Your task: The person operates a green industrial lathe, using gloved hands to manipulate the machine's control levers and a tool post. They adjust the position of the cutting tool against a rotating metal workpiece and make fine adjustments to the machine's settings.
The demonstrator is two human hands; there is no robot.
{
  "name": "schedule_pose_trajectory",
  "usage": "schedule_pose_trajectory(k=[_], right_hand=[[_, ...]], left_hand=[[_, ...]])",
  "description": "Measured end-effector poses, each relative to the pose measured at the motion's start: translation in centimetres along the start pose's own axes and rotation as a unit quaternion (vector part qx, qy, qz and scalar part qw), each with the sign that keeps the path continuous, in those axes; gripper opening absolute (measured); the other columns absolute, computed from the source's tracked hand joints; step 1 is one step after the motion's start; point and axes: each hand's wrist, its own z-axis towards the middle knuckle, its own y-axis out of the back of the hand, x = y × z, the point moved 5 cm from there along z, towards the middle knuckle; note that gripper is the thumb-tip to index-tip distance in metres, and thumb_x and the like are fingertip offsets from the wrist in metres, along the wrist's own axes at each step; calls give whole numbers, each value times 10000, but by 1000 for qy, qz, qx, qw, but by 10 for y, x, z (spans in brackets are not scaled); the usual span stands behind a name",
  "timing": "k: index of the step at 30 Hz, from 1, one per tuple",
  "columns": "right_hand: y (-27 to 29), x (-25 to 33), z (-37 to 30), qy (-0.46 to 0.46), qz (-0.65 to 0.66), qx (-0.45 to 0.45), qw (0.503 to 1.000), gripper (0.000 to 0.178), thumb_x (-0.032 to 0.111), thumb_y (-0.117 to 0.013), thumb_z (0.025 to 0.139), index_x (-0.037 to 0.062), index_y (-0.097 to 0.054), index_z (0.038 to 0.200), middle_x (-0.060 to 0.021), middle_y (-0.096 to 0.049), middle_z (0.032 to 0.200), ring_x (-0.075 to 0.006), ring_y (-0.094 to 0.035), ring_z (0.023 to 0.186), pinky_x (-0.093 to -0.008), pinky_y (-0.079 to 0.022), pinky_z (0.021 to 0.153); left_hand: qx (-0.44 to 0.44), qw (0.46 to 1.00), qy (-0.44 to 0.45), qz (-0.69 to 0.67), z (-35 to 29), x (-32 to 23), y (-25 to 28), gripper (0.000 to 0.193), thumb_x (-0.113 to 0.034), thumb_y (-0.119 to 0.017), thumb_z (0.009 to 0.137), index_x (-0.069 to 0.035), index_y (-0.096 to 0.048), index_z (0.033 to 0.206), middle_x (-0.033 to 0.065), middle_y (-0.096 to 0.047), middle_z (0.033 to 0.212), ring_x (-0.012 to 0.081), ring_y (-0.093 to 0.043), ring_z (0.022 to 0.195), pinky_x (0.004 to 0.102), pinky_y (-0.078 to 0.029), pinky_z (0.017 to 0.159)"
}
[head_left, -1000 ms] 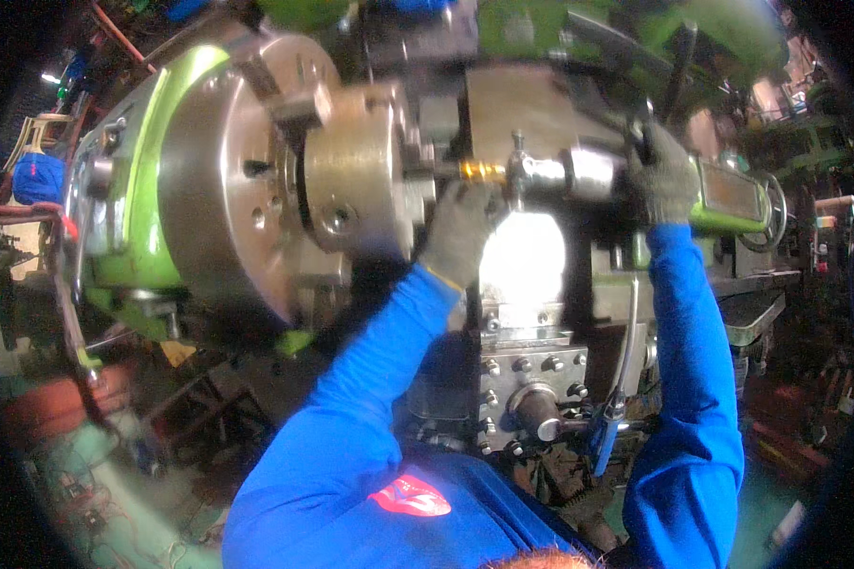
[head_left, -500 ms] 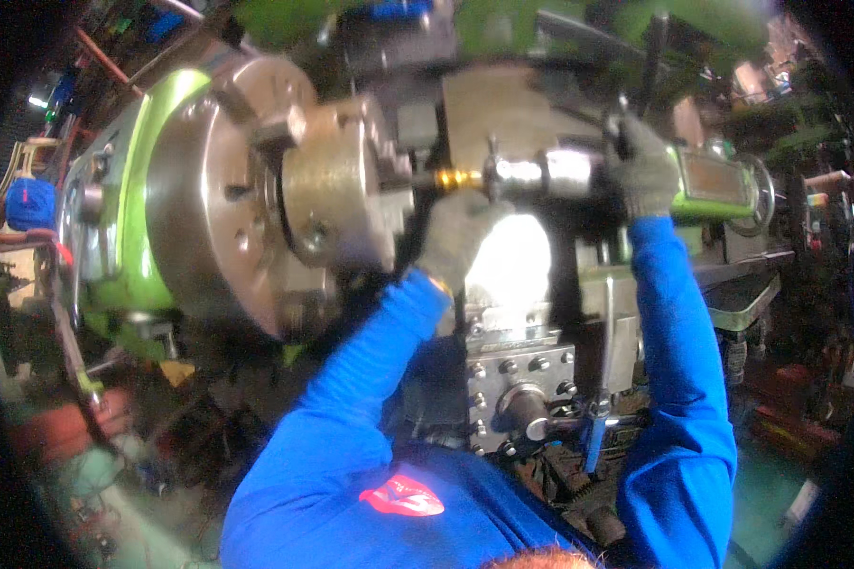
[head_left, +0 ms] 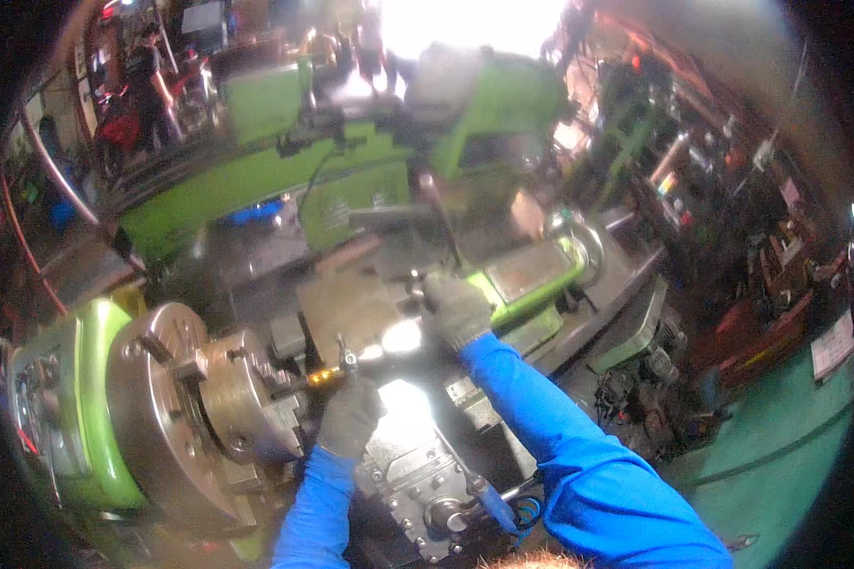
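At the left end of the machine stands a green housing, and on its right side there is a broad metal disc. In front of this disc sits a smaller chuck with stepped jaws, which face to the right. Between the chuck and the person's hands is the gold-coloured tool, lying nearly level. The gloved left hand is just below its right end, near a small cross-shaped metal fitting; I cannot tell if its fingers are gripping or only touching. Below this hand, a bolted metal block carries a round knob, and a blue handle is beside it. A shiny cylinder continues the line toward the gloved right hand, which is at the near end of the green tailstock. That hand is blurred, so its grip I cannot tell. Farther right is a handwheel.
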Motion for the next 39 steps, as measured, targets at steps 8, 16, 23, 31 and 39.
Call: schedule_pose_trajectory(k=[8,16,23,31,39], right_hand=[[-7,3,6,28,23,-15,999,307,271,-677,820,126,-637,1087,-119,-652,977,-319,-654,960,-436,-525,851],[-6,-3,0,32,21,-75,996,192,239,-705,824,182,-674,1005,-81,-699,922,-306,-679,843,-409,-546,716],[-16,0,2,44,-3,-87,995,146,269,-685,857,180,-661,970,-98,-676,882,-317,-667,804,-430,-526,672],[-7,4,1,34,-14,-76,996,156,290,-668,868,148,-633,923,-98,-673,879,-335,-658,812,-449,-516,668],[-21,-6,1,39,-32,-61,997,306,299,-686,846,182,-635,1124,-88,-666,1020,-326,-657,938,-435,-525,788]], left_hand=[[23,775,-200,599,-40,-44,-31,214,-212,-562,947,-33,-677,974,73,-674,901,168,-633,783,286,-498,629],[-102,548,-376,740,-52,-89,-110,287,-187,-698,833,-53,-683,1085,143,-639,997,292,-650,905,391,-518,834],[-70,356,-436,824,-8,-88,-96,180,-99,-600,843,-92,-643,1017,104,-628,871,286,-668,798,379,-557,657],[-143,345,-414,830,10,-69,-68,74,-156,-604,890,-89,-609,922,108,-554,880,255,-621,815,368,-522,679],[-152,552,-450,685,-53,-83,-101,355,-122,-735,803,-65,-649,1142,140,-638,1053,308,-632,973,402,-515,868]])
